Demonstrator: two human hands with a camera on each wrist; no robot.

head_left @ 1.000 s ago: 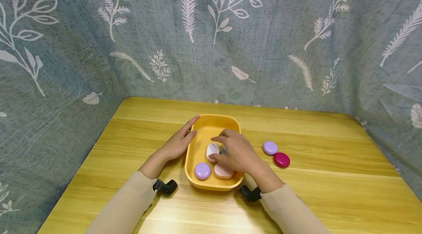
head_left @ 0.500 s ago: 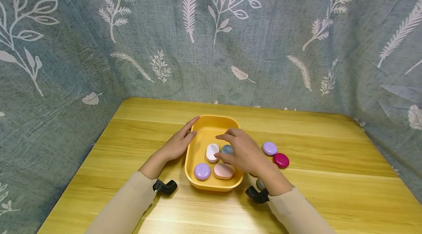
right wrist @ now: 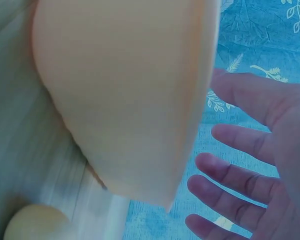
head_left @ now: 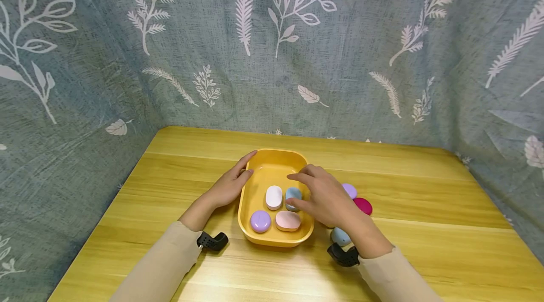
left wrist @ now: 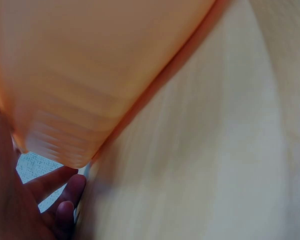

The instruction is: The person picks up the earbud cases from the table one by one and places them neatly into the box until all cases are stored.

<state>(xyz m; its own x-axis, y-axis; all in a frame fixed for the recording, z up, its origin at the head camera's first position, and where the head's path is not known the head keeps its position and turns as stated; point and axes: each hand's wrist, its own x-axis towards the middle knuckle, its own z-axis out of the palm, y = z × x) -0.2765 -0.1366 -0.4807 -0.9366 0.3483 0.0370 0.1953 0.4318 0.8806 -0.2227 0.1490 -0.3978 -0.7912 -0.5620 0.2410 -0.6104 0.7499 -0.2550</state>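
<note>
The right hand (head_left: 321, 194) has been drawn back over the smooth yellow tub's (head_left: 276, 242) right rim, fingers spread wide, nothing held; the rounded blue oval (head_left: 293, 193) is judged released inside. Also in the tub are seen a white oval (head_left: 274, 197), a pink oval (head_left: 288, 220) and a glossy purple disc (head_left: 260, 221), while its left wall is touched by the left hand's (head_left: 228, 186) extended fingers.

tray (head_left: 265, 173) 1 | oblong pieces (head_left: 274, 197) inside: 3 | round piece (head_left: 260, 221) inside: 1 | pieces outside (head_left: 362, 206): at least 3
</note>
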